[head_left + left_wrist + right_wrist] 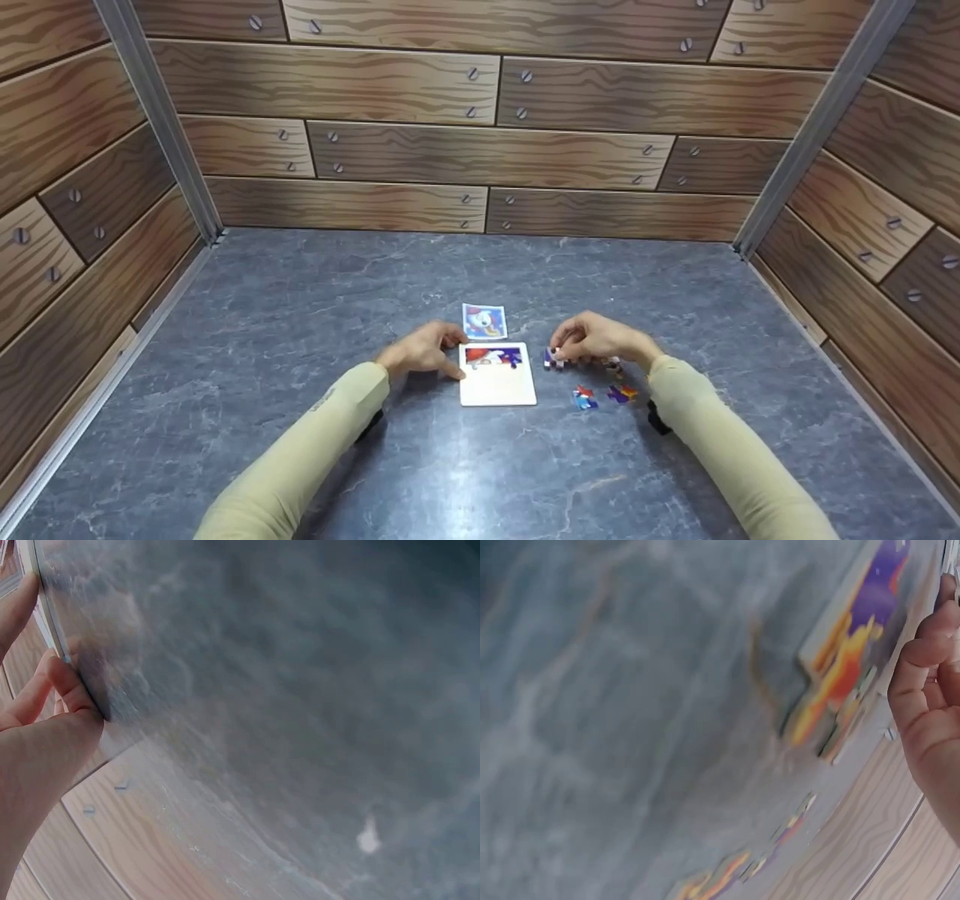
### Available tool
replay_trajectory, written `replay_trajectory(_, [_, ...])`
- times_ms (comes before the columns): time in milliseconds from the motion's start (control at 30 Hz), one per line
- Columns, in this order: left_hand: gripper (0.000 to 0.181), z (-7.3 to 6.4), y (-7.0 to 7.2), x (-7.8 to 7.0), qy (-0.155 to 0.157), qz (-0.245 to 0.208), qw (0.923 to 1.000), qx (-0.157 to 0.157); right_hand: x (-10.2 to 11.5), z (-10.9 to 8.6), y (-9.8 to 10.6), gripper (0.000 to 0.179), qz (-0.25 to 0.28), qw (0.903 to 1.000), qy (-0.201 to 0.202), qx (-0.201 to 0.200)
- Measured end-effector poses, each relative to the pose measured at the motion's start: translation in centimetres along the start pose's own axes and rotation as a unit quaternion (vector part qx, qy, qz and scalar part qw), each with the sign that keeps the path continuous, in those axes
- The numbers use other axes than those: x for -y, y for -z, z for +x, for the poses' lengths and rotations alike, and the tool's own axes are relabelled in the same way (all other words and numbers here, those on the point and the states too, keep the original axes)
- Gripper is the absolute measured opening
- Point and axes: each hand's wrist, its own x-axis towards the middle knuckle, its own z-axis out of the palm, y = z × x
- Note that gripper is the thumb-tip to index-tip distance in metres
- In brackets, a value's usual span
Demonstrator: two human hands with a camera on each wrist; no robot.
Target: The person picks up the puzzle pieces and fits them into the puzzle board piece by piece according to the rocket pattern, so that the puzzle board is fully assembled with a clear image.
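A white puzzle board (pixel 498 386) lies on the table, with red, white and purple pieces fitted along its top. My left hand (pixel 426 348) rests at its left side, thumb and forefinger spread apart and touching the edge near the upper corner. To the right of the board, my right hand (pixel 596 337) pinches a small purple and white puzzle piece (pixel 553 358) low over the table. In the right wrist view the fingertips are partly cut off by the frame's edge. Loose purple and orange puzzle pieces (pixel 622 394) lie below the right hand, beside blue and red pieces (pixel 583 397).
A square picture card (pixel 484 321) with a white cartoon figure lies just beyond the board. More loose pieces (pixel 613 365) sit partly hidden under the right wrist. Wood-patterned walls (pixel 480 150) enclose the grey marbled table (pixel 337 270) at the back and sides.
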Motion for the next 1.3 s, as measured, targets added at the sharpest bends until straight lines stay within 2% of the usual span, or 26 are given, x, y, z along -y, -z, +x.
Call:
replay_trajectory(133, [0.051,0.1,0.0,0.0,-0.029,0.015,0.9995,0.002,0.2,0.2,-0.5,0.019,0.0,1.0,0.0,0.003])
replay_trajectory(267, [0.05,0.1,0.2,0.1,-0.057,0.031,0.9979,0.0,0.7,0.6,-0.9,0.02,0.037,0.9993,-0.001,0.008])
replay_trajectory(467, [0.05,0.2,0.3,0.1,-0.042,0.03,0.9987,-0.002,1.6,0.8,-1.6,0.027,0.129,0.9916,0.001,0.012])
replay_trajectory(633, [0.052,0.2,0.2,0.0,-0.01,0.013,0.9999,0.0,2.1,1.2,-2.2,0.028,0.169,0.9856,0.001,0.003])
replay_trajectory(733, [0.051,0.2,0.2,0.0,-0.013,0.011,0.9998,0.001,2.4,1.3,-2.7,0.027,0.185,0.9826,0.007,-0.008])
replay_trajectory(900, [0.049,0.1,0.2,0.0,-0.027,0.01,0.9995,0.008,2.8,1.4,-3.6,0.026,0.177,0.9837,0.025,-0.022])
replay_trajectory(1033, [0.049,0.1,0.2,0.0,-0.026,0.013,0.9996,0.008,3.3,1.5,-4.2,0.025,0.157,0.9867,0.034,-0.025])
replay_trajectory(1300, [0.049,0.2,0.2,0.0,-0.013,0.023,0.9996,0.005,4.4,1.9,-5.2,0.024,0.161,0.9859,0.044,-0.018])
